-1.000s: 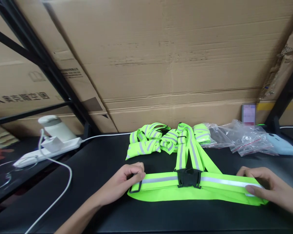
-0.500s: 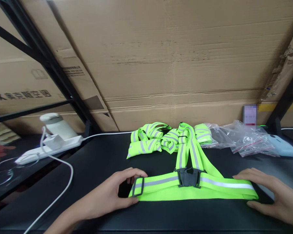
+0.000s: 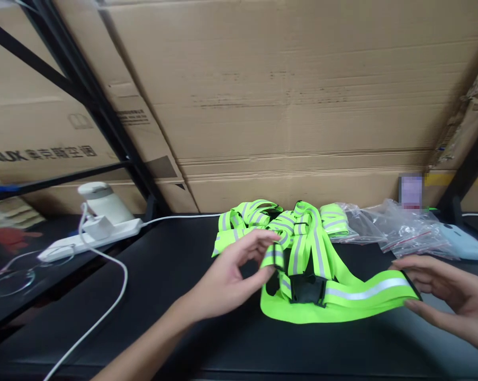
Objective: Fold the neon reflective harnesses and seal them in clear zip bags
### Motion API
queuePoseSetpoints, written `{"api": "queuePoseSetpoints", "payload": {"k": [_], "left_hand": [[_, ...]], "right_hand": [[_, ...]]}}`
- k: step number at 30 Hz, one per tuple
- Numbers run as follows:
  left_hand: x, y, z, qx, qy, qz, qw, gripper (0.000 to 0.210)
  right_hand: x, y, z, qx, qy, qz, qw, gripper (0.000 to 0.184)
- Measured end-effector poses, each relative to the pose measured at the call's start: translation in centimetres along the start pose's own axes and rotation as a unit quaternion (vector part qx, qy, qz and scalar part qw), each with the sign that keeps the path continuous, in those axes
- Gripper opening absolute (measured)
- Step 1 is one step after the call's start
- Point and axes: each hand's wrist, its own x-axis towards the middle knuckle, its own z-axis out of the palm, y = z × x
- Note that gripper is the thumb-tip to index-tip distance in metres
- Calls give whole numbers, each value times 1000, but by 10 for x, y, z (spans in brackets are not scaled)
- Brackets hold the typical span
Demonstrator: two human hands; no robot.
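A neon-green reflective safety vest (image 3: 366,307) made of elastic straps with silver stripes lies across the black tabletop. Its black buckle (image 3: 308,289) sits at the middle of the waist strap, and two shoulder straps run back from there. My left hand (image 3: 233,280) pinches the strap's left end at a black slider (image 3: 277,256), folded inward and lifted near the buckle. On the other side, my right hand (image 3: 453,296) has thumb and fingers closed on the right end of the waist strap, which is raised slightly. Behind lie more bunched green straps (image 3: 249,214).
A folded green bundle (image 3: 334,219), clear plastic bags (image 3: 409,233) and a light-blue phone-like object (image 3: 467,243) lie at the back right. At left are a power strip (image 3: 58,248) with a white cable and a white bottle (image 3: 107,203). Cardboard (image 3: 282,106) stands behind, between black frame bars.
My left hand has moved right and up, carrying the strap's left end inward toward the buckle. My right hand has raised the right end slightly. The view has shifted a little.
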Motion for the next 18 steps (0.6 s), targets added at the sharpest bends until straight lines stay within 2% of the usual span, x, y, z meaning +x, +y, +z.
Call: {"api": "queuePoseSetpoints", "payload": {"k": [2, 4, 6, 8, 10, 12, 15, 18], "left_hand": [[16, 11, 20, 37, -47, 49, 997, 40], [30, 17, 41, 67, -120, 97, 986, 43], [38, 15, 61, 92, -186, 136, 969, 44], [41, 8, 80, 121, -222, 145, 957, 42], [41, -1, 93, 156, -224, 124, 954, 37], [38, -7, 100, 188, -202, 96, 956, 33], [35, -10, 102, 212, -166, 86, 959, 29], [33, -9, 97, 214, -171, 95, 957, 30]], "right_hand": [[2, -11, 8, 14, -1, -5, 1000, 47], [3, -18, 13, 18, -6, -10, 1000, 46], [4, -21, 15, 14, -9, -12, 1000, 46], [6, -21, 15, 14, -5, -15, 1000, 47], [9, -19, 14, 20, 1, -27, 999, 48], [13, -18, 14, 26, -5, -52, 998, 49], [24, -21, 24, 35, -26, -97, 994, 49], [35, -28, 42, 41, -57, -139, 988, 47]]}}
